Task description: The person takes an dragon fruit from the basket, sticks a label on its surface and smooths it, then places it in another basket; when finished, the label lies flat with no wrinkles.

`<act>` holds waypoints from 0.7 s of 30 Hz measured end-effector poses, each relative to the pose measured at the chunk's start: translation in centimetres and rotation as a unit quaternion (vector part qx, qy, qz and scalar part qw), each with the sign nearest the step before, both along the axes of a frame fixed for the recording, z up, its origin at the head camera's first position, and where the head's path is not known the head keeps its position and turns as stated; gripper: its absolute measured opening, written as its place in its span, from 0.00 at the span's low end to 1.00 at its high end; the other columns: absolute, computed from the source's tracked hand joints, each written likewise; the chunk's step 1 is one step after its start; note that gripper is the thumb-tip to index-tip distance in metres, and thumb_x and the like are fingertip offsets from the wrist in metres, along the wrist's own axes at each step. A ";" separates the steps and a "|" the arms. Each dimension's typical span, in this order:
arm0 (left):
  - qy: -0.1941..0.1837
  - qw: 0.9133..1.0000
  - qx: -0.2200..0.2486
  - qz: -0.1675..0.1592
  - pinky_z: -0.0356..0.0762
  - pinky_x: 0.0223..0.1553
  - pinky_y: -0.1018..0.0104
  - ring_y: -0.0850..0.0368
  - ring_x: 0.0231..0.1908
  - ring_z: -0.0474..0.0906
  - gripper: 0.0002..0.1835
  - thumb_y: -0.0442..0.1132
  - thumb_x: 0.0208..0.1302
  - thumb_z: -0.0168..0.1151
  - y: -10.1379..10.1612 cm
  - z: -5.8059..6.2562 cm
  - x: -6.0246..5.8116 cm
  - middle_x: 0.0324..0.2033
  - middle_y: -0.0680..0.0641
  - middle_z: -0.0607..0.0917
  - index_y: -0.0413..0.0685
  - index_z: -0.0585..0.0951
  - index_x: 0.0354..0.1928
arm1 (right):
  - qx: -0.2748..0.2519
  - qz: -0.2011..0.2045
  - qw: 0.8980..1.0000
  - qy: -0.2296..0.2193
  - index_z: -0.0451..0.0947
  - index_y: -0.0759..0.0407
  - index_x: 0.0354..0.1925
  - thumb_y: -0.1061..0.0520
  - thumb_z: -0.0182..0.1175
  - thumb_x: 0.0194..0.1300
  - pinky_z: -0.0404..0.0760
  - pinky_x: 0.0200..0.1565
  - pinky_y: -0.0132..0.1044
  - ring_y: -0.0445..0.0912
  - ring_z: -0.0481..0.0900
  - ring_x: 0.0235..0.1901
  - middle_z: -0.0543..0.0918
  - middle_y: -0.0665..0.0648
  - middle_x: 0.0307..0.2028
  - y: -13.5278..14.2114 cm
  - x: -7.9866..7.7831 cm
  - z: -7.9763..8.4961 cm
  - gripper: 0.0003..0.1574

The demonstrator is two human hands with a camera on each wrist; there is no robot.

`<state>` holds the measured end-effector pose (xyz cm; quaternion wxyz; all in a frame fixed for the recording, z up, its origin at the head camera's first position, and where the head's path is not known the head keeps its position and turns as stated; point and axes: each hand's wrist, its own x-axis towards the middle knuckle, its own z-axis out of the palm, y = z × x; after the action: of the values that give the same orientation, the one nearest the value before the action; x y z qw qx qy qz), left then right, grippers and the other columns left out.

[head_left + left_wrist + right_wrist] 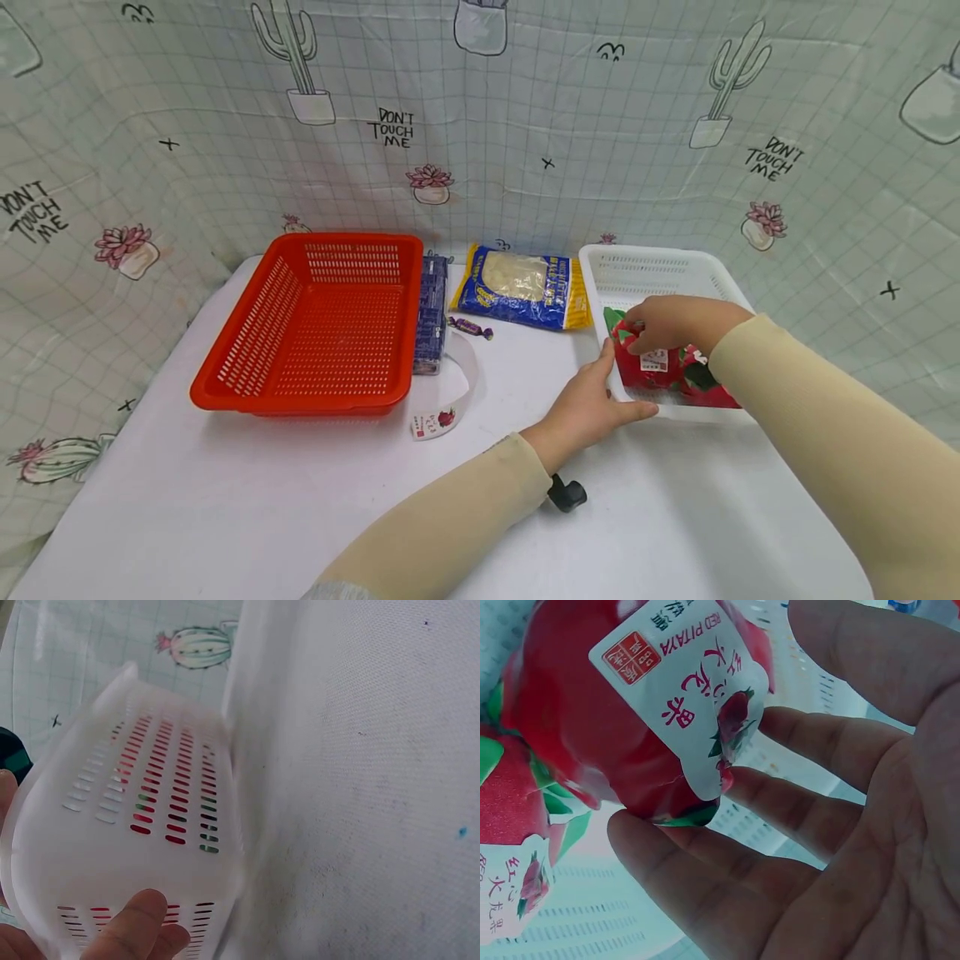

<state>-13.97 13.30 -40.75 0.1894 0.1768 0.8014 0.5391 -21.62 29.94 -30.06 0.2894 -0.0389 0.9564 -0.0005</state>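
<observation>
Inside the white basket (637, 260) lie shiny red dragon fruits with green tips and white labels. My right hand (686, 323) reaches down into it from the right. Up close in the right wrist view, the fingertips touch the lower edge of one dragon fruit (592, 720), while the thumb stands apart from it. A second dragon fruit (510, 787) lies beside it. With its fingers at the left rim and its thumb along the front, my left hand (581, 417) holds the basket's near left corner. Red shows through the slots of the basket wall (150, 859).
A red basket (363, 260) stands at the left. Between the baskets lie a dark blue box (431, 317), a blue and yellow bag (517, 287), a purple wrapped candy (471, 327) and a curled label strip (435, 423). A black object (567, 495) lies by my left forearm.
</observation>
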 end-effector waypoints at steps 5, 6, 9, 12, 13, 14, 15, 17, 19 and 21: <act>-0.004 1.000 -0.010 -0.001 0.80 0.69 0.53 0.54 0.70 0.74 0.61 0.61 0.61 0.77 0.2 0.2 0.0 0.79 0.53 0.69 0.68 0.46 0.87 | -0.004 -0.005 1.000 -0.006 0.72 0.63 0.74 0.46 0.71 0.68 0.88 0.53 0.63 0.64 0.77 0.60 0.79 0.71 0.65 0.4 0.0 0.0 0.44; -0.004 1.000 -0.011 0.000 0.80 0.69 0.52 0.53 0.70 0.74 0.61 0.61 0.61 0.77 0.2 0.2 0.0 0.79 0.53 0.69 0.69 0.46 0.87 | -0.005 -0.005 1.000 -0.006 0.72 0.63 0.74 0.46 0.71 0.69 0.89 0.53 0.63 0.64 0.77 0.60 0.79 0.71 0.65 0.4 0.0 0.1 0.43; -0.005 1.000 -0.014 0.000 0.80 0.70 0.52 0.52 0.72 0.72 0.61 0.61 0.61 0.77 0.2 0.3 0.1 0.80 0.53 0.68 0.69 0.46 0.87 | -0.006 -0.010 1.000 -0.007 0.72 0.62 0.74 0.45 0.70 0.69 0.88 0.53 0.64 0.63 0.77 0.60 0.79 0.70 0.65 0.4 0.1 0.3 0.43; -0.005 1.000 -0.012 0.001 0.80 0.70 0.52 0.52 0.72 0.73 0.61 0.62 0.61 0.77 0.2 0.3 0.1 0.80 0.53 0.68 0.69 0.46 0.87 | -0.010 -0.021 1.000 -0.011 0.72 0.61 0.74 0.44 0.70 0.69 0.88 0.53 0.64 0.64 0.76 0.60 0.79 0.70 0.65 0.4 0.2 0.5 0.43; -0.005 1.000 -0.012 -0.001 0.80 0.70 0.52 0.52 0.72 0.73 0.61 0.62 0.61 0.77 0.1 0.3 0.1 0.80 0.53 0.68 0.69 0.46 0.87 | -0.010 -0.023 1.000 -0.012 0.72 0.61 0.75 0.44 0.70 0.69 0.88 0.52 0.64 0.64 0.76 0.60 0.79 0.71 0.65 0.4 0.2 0.6 0.44; -0.003 1.000 -0.013 -0.002 0.79 0.70 0.52 0.52 0.73 0.72 0.61 0.62 0.61 0.77 0.1 0.4 0.1 0.80 0.53 0.68 0.69 0.46 0.87 | -0.010 -0.024 1.000 -0.012 0.71 0.61 0.75 0.44 0.70 0.69 0.89 0.52 0.63 0.64 0.76 0.59 0.79 0.71 0.65 0.3 0.2 0.6 0.44; -0.003 1.000 -0.014 -0.003 0.77 0.72 0.52 0.52 0.74 0.71 0.61 0.62 0.61 0.76 0.1 0.4 0.1 0.81 0.54 0.67 0.68 0.46 0.87 | -0.010 -0.023 1.000 -0.012 0.71 0.61 0.75 0.44 0.70 0.69 0.89 0.52 0.63 0.64 0.77 0.59 0.79 0.71 0.64 0.3 0.1 0.6 0.45; -0.001 1.000 -0.016 -0.007 0.74 0.74 0.51 0.51 0.77 0.68 0.61 0.63 0.61 0.76 0.0 0.4 0.0 0.82 0.55 0.65 0.67 0.46 0.87 | -0.007 -0.023 1.000 -0.011 0.71 0.61 0.75 0.43 0.70 0.69 0.89 0.51 0.63 0.64 0.77 0.59 0.79 0.71 0.64 0.3 0.1 0.6 0.45; 0.001 1.000 -0.019 -0.013 0.71 0.77 0.50 0.51 0.80 0.64 0.62 0.63 0.62 0.76 -0.2 0.5 0.0 0.83 0.56 0.63 0.66 0.45 0.87 | -0.005 -0.022 1.000 -0.011 0.71 0.61 0.75 0.42 0.69 0.69 0.89 0.51 0.63 0.64 0.77 0.59 0.79 0.71 0.65 0.3 0.0 0.5 0.45; 0.004 0.999 -0.029 -0.021 0.68 0.78 0.50 0.52 0.81 0.62 0.61 0.64 0.62 0.75 -0.4 0.6 -0.2 0.83 0.58 0.61 0.66 0.44 0.87 | -0.008 -0.028 0.999 -0.013 0.70 0.61 0.75 0.42 0.69 0.69 0.88 0.52 0.64 0.64 0.77 0.59 0.78 0.71 0.65 0.3 -0.1 0.4 0.45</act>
<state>-14.16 12.89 -40.17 0.2025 0.1907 0.8137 0.5104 -21.71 30.26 -29.62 0.3011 -0.0144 0.9533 -0.0166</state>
